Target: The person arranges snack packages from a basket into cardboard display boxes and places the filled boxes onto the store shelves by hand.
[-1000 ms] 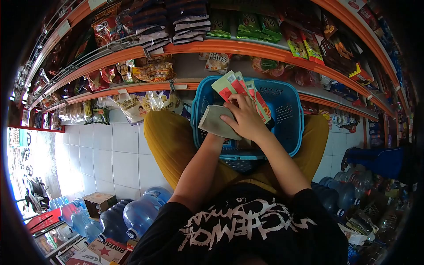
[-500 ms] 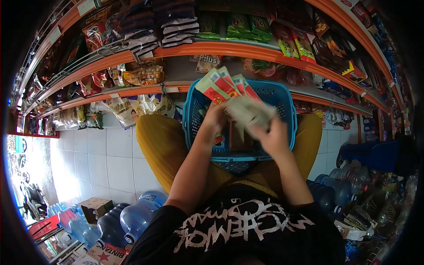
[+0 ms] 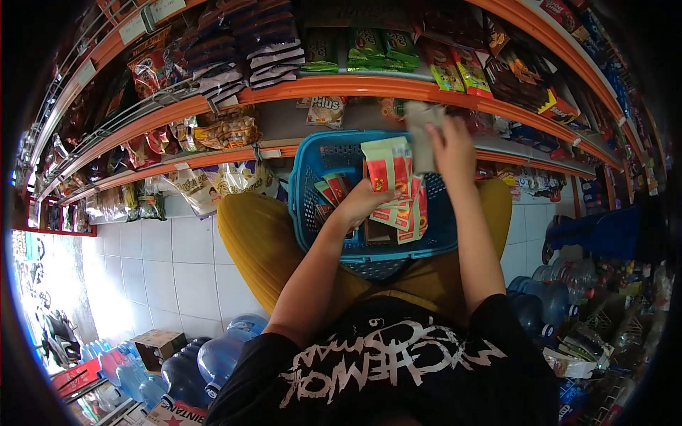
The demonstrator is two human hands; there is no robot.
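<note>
A blue basket (image 3: 305, 213) stands between the person's knees. Over its middle, my left hand (image 3: 361, 204) is closed round several red and pale green packets (image 3: 389, 167), fanned out and hanging to the right. My right hand (image 3: 455, 153), fingers pressed together, grips a folded grey cloth (image 3: 424, 135) at the basket's back right edge, in front of the shelf; the cloth is slightly blurred. More small red and green packets (image 3: 332, 189) lie inside the basket on the left. A brown item shows partly beneath the held packets.
Orange-edged shelves (image 3: 341, 86) full of snack packets curve across the front. Large blue water bottles (image 3: 220, 355) and a cardboard box (image 3: 158, 348) are on the tiled floor (image 3: 192, 241) at the left. More bottles (image 3: 529, 309) stand at the right, near a blue item (image 3: 593, 234).
The grey cloth has gone from my left hand to my right hand and moved up and right. My left hand now holds the packets, lowered over the basket.
</note>
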